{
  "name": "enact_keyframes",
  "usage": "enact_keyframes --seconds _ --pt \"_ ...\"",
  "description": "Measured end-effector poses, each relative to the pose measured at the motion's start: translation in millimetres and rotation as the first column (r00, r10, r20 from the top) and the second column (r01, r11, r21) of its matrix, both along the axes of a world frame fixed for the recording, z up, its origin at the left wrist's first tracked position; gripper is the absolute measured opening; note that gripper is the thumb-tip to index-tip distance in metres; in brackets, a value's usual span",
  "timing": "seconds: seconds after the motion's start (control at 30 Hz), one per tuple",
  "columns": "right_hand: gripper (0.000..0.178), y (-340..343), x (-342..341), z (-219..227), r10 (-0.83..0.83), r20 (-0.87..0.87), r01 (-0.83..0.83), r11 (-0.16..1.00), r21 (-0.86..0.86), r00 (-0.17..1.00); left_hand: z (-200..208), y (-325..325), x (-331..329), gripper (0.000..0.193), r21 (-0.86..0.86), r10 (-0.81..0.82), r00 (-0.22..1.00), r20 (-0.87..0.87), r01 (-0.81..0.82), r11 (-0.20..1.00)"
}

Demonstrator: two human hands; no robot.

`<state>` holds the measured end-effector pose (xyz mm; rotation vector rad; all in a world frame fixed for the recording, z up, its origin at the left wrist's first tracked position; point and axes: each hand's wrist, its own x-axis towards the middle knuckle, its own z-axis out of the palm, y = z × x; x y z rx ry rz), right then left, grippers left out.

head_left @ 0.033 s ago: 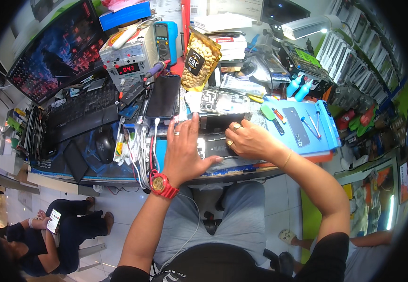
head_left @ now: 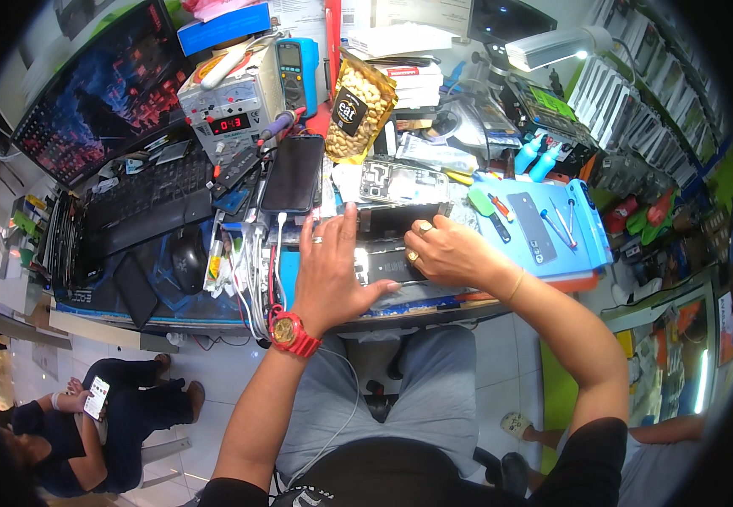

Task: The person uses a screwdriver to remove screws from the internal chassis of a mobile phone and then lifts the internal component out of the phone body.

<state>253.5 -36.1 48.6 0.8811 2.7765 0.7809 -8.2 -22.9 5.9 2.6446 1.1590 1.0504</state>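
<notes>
An opened phone point(head_left: 381, 264) lies at the bench's front edge, its dark battery showing. Just behind it is a dark flat panel point(head_left: 396, 221), like a phone screen. My left hand point(head_left: 330, 270) spreads its fingers at the left end of both, thumb stretched along the phone's near edge. At the right end my right hand point(head_left: 457, 253) is closed, fingertips bent down against the phone; whatever they pinch is hidden. Farther back lies another opened phone housing point(head_left: 404, 182) with its inner parts exposed. A black phone point(head_left: 294, 174) rests behind my left hand.
White cables point(head_left: 252, 296) hang left of my left hand. On the right, a blue mat point(head_left: 514, 253) carries screwdrivers point(head_left: 561, 226), a green-handled tool point(head_left: 486, 209) and a phone back point(head_left: 533, 228). A power supply point(head_left: 227, 110), multimeter point(head_left: 298, 76) and nut bag point(head_left: 359, 110) stand behind.
</notes>
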Motion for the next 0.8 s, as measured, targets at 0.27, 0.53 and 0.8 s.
enact_keyframes --seconds 0.27,0.53,0.8 --pt "0.025 0 -3 3 -0.016 0.064 0.017 1.0 -0.006 0.998 0 0 0 0.136 0.005 0.002 1.0 -0.002 -0.002 1.0" --pt "0.022 0 2 -1 -0.015 0.021 0.012 0.989 0.148 1.0 -3 1 0 0.136 -0.007 0.001 1.0 -0.002 -0.001 1.0" --pt "0.015 -21 29 7 -0.126 -0.283 0.165 0.979 0.12 0.951 -2 1 -2 0.136 -0.008 0.005 1.0 0.0 -0.005 1.0"
